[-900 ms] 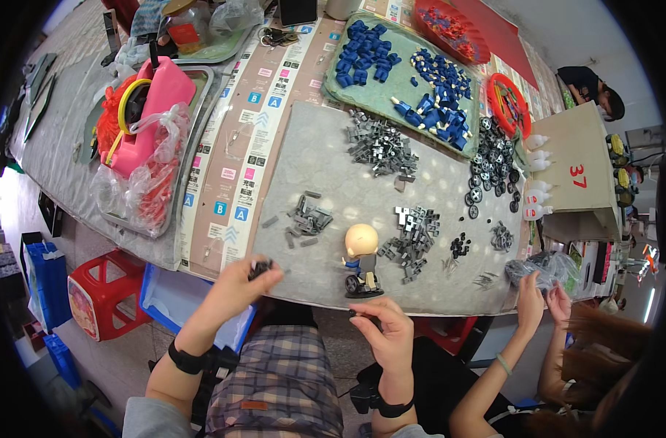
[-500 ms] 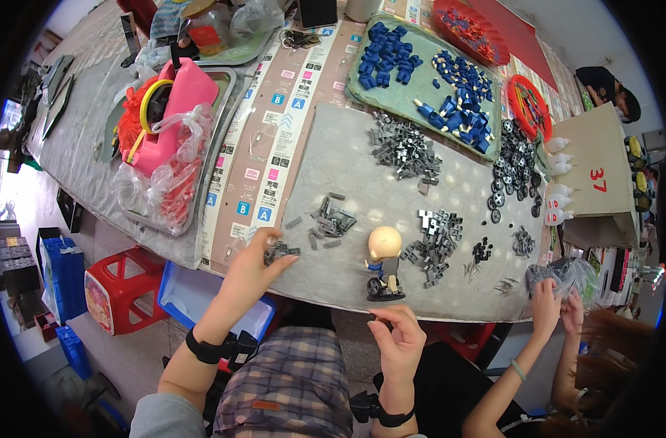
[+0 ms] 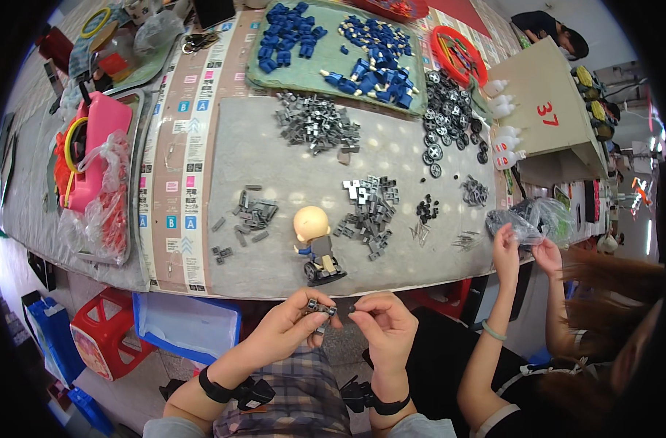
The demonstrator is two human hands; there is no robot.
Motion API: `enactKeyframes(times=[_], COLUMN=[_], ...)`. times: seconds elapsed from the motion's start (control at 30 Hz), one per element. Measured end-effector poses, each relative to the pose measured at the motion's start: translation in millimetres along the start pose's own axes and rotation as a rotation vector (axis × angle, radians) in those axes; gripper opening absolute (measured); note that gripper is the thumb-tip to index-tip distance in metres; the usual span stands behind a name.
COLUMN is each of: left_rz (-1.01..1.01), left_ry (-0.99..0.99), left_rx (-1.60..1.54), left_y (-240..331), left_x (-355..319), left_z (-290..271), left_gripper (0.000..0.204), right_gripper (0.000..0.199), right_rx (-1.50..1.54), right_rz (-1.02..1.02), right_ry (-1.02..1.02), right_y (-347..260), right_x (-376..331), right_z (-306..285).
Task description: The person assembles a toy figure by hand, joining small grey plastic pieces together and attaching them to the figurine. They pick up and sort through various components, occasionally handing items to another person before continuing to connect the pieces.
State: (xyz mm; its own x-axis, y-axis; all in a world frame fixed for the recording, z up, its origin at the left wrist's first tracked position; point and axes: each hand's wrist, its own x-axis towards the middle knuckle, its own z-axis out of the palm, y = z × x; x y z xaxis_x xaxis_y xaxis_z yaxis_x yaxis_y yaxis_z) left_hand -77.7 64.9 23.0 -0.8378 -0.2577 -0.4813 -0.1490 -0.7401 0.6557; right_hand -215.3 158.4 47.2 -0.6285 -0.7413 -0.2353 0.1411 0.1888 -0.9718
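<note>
Grey mat [image 3: 274, 157]: covers the table at twelve o'clock from my hands. Green tray [image 3: 260, 62]: far twelve o'clock, holding blue parts. Toy figure [image 3: 317, 244]: big pale head, upright at the mat's near edge, just above my hands. My left hand [image 3: 289, 325]: fingers pinched tight on a small dark grey part [image 3: 320, 306]. My right hand [image 3: 380, 321]: at three o'clock of the part, fingertips pinched together just beside it; whether they hold anything, I cannot tell.

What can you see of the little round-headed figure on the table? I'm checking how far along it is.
The figure stands upright near the table's front edge, on the grey mat. It has a big smooth tan head, apparently plastic, a small dark grey and blue body, and a dark wheeled base. Nothing touches it; both hands work below it, and loose grey pieces lie on either side.
</note>
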Motion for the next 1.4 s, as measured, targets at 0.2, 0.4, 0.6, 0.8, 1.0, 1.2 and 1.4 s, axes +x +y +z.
enactKeyframes(times=[0.2, 0.4, 0.6, 0.8, 1.0, 1.2, 1.4], left_rz=[-0.062, -0.062, 0.053, 0.118, 0.329, 0.391, 0.463], left_ry=[0.01, 0.004, -0.029, 0.0, -0.014, -0.027, -0.048], left_rx=[0.307, 0.454, 0.358, 0.407, 0.424, 0.334, 0.303], left_y=[5.6, 9.5, -1.1, -1.7, -19.7, -34.5, -41.1], left_x=[10.6, 17.4, 17.9, 20.1, 26.4, 29.1, 32.3], left_z=[14.9, 24.9, 29.3, 30.5, 25.2, 24.6, 25.9], left_gripper=[0.027, 0.029, 0.033, 0.041, 0.036, 0.037, 0.036], right_gripper=[0.013, 0.017, 0.019, 0.021, 0.023, 0.026, 0.027], right_rx=[-0.441, -0.612, -0.623, -0.713, -0.639, -0.45, -0.38], right_rz=[-0.263, -0.325, -0.327, -0.529, -0.522, -0.428, -0.319], right_ry=[-0.004, 0.06, 0.088, 0.009, 0.002, 0.019, 0.02], right_y=[-3.7, -5.5, -5.5, -0.2, 0.4, 2.7, 5.5], right_x=[-5.2, -7.4, -7.8, -5.9, -5.7, -4.7, -7.0], right_z=[-5.3, -4.6, -13.7, -20.4, -22.6, -24.3, -27.1])
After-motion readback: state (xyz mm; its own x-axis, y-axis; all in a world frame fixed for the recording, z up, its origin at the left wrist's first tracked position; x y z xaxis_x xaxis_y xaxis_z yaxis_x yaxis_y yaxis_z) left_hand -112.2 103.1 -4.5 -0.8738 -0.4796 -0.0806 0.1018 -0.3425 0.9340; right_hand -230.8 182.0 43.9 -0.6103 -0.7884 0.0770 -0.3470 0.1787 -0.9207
